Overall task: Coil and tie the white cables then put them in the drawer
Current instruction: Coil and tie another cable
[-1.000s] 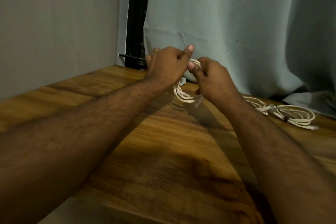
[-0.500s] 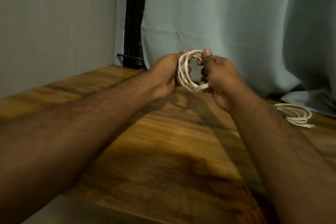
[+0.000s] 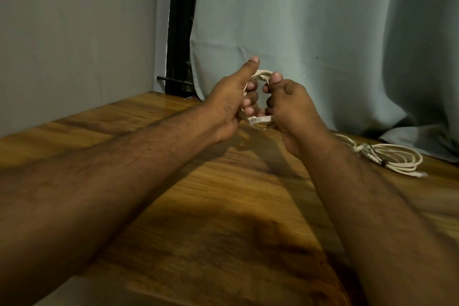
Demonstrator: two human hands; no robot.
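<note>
Two hands grip one coiled white cable (image 3: 263, 76) above the wooden table (image 3: 198, 206): the left hand (image 3: 231, 99) curls round its left side, the right hand (image 3: 290, 107) pinches the right side near the plug (image 3: 260, 120). A second white cable (image 3: 397, 159) lies bundled by the table's right edge, near the curtain (image 3: 323, 32). I judge the tie unfinished; no drawer or readable writing shows.

Both forearms reach forward, hands close together. The left hand (image 3: 229, 98) has its fingers curled and thumb raised; the right hand (image 3: 289, 104) has curled fingers, thumb pressing on top.
</note>
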